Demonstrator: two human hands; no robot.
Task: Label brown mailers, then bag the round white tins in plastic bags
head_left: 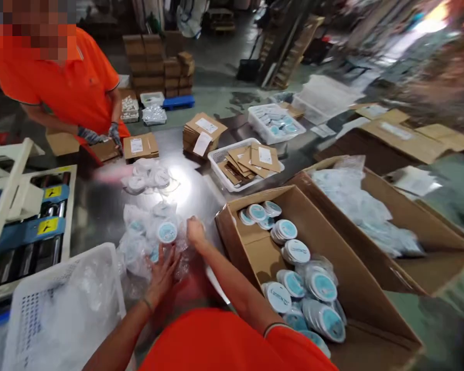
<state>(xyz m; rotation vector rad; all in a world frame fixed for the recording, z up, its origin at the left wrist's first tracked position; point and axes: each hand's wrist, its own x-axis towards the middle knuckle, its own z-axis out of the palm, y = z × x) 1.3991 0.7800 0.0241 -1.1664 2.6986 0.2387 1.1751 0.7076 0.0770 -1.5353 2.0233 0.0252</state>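
My left hand (164, 270) lies with its fingers spread at the near edge of a pile of clear plastic bags (133, 252). Just beyond its fingertips is a round disc with a light-blue printed label (167, 232). My right hand (195, 233) is closed, with its fingers curled in, at the right side of the same pile. Crinkled clear plastic is right beside it, but what its fingers hold is hidden. Farther back on the metal table (189, 180) sits a group of white wrapped round pieces (149, 175).
To my right, a cardboard box (255, 247) holds stacks of blue-labelled discs; another box (375, 206) holds bagged items. A white basket of plastic bags (112, 257) stands at my left. Brown cartons fill a white tray (232, 188). Across the table, a gloved co-worker (77, 82) handles a flat carton.
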